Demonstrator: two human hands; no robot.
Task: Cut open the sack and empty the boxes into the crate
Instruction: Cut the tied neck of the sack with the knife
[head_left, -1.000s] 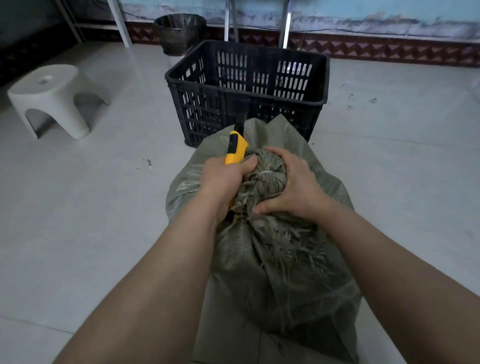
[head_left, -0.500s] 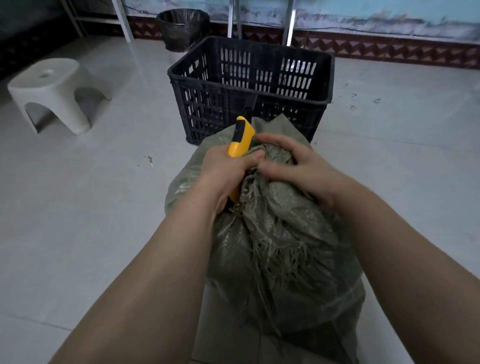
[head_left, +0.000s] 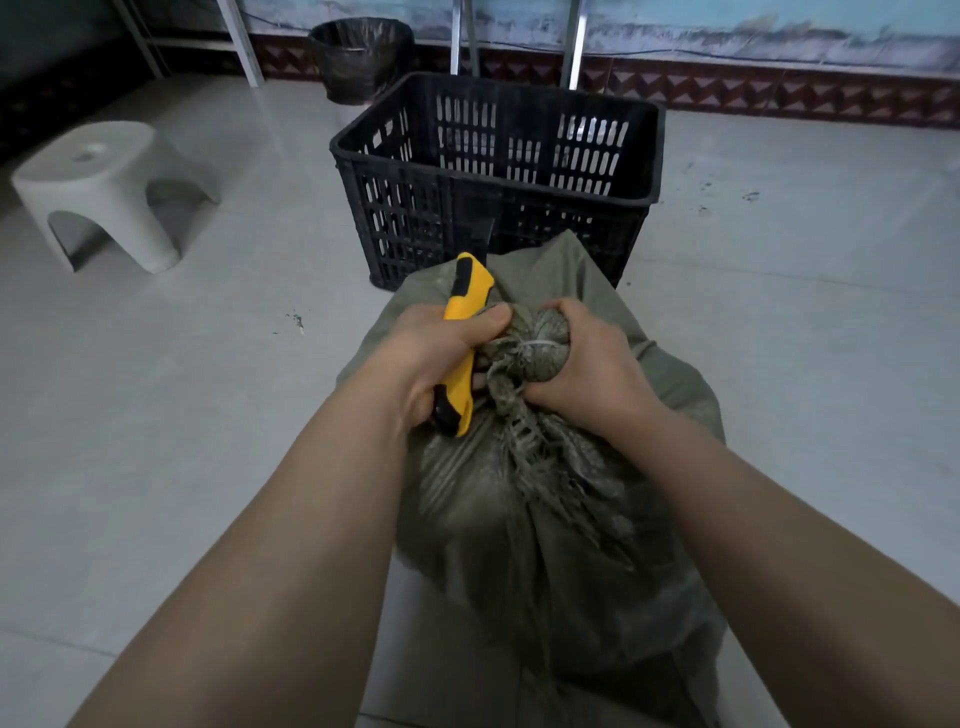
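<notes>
A grey-green woven sack (head_left: 561, 525) lies on the floor in front of me, its neck bunched and bound with a pale tie (head_left: 537, 344). My right hand (head_left: 587, 364) is clenched around the bunched neck. My left hand (head_left: 441, 358) grips a yellow and black utility knife (head_left: 465, 312), held against the left side of the neck; I cannot see a blade. Frayed sack strands hang below the tie. Just beyond the sack stands a black slotted plastic crate (head_left: 498, 176). No boxes are visible.
A white plastic stool (head_left: 104, 187) stands at the left. A dark waste bin (head_left: 361, 57) sits behind the crate by the wall, between metal legs (head_left: 239, 41). Light tiled floor (head_left: 156, 415) spreads on both sides of the sack.
My right hand has shifted from lying over the top of the sack to clenching the tied neck from the right. The knife has stayed in my left hand, tilted slightly more.
</notes>
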